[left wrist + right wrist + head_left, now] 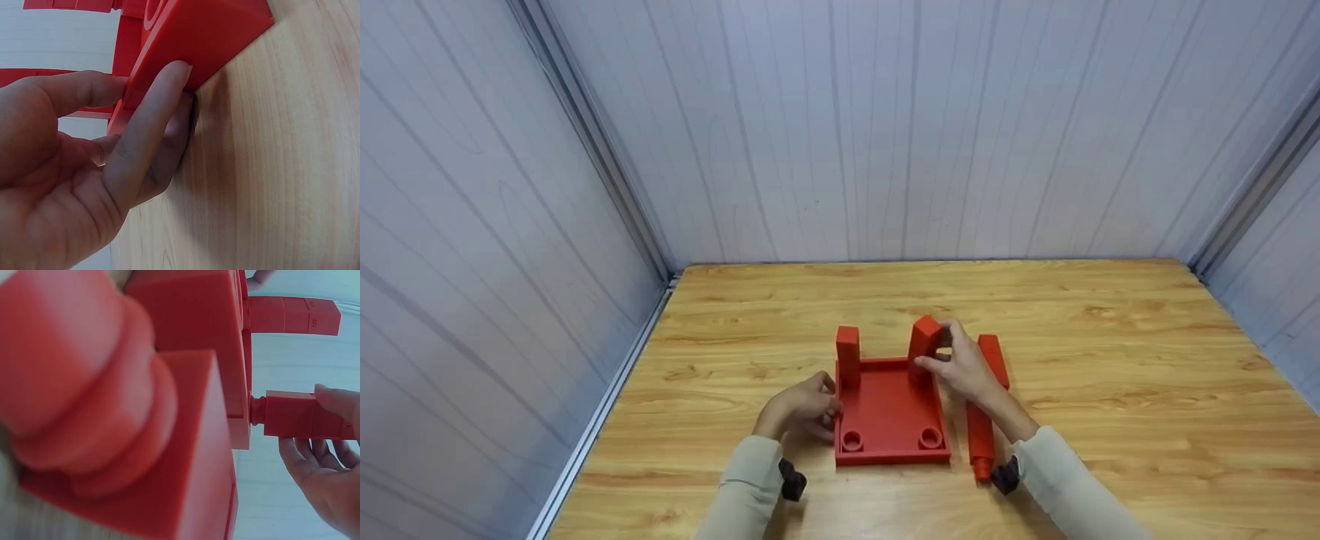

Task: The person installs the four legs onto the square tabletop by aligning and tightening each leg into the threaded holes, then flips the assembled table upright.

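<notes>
A shallow red tray-like panel (891,412) lies on the table with its raised rim upward. My left hand (806,403) grips its left edge, thumb at the rim and fingers against the outer side wall (208,45). At the far right corner my right hand (961,367) holds a square red leg (924,346) between thumb and fingers. That leg leans slightly, and part of its narrow ribbed neck (257,410) shows above the rim in the right wrist view. Another red leg (848,356) stands upright in the far left corner. Two round sockets (852,441) show at the near corners.
Right of the panel, two more red legs lie on the wooden table (1110,390): a near one (980,435) with its ribbed end toward me, and a farther one (994,361) partly behind my right forearm. Pale panel walls (885,135) enclose the back and sides.
</notes>
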The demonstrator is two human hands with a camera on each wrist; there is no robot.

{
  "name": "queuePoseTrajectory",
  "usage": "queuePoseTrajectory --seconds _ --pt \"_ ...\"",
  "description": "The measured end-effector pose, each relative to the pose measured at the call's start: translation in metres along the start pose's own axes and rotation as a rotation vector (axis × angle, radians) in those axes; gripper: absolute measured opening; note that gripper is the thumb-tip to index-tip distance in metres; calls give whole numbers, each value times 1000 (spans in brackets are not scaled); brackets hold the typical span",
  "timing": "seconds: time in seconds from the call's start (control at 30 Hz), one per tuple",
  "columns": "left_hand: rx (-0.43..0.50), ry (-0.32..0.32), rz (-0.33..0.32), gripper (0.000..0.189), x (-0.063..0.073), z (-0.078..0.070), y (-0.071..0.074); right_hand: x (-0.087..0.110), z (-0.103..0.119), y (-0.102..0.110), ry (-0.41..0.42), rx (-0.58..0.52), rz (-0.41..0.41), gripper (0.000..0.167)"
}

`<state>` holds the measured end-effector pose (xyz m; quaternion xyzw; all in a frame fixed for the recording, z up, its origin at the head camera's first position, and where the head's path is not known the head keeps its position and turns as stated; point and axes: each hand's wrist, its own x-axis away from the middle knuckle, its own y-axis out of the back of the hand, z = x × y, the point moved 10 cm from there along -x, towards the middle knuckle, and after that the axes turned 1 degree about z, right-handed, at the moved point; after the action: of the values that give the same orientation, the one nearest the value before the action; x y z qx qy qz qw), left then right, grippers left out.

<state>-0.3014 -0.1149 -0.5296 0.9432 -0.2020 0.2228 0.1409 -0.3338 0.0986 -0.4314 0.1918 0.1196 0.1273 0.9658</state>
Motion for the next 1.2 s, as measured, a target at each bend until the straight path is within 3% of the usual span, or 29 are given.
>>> queuePoseTrajectory --seconds 0.37,0.53,0.83,1.03,1.2 --pt "-42 -17 -23 34 0 -1 4 -12 -33 -2 -33 20 4 60" --pt "-55 -17 -28 32 0 -2 5 -11 -30 0 -19 -21 32 62" --pt "15 13 1 34 -1 0 1 -10 -19 6 62 -121 71 58" --pt "7 10 -5 31 -1 1 1 -4 9 6 100 -160 86 54" --pt "-7 6 -9 30 0 1 1 -11 -5 6 81 -176 61 49"
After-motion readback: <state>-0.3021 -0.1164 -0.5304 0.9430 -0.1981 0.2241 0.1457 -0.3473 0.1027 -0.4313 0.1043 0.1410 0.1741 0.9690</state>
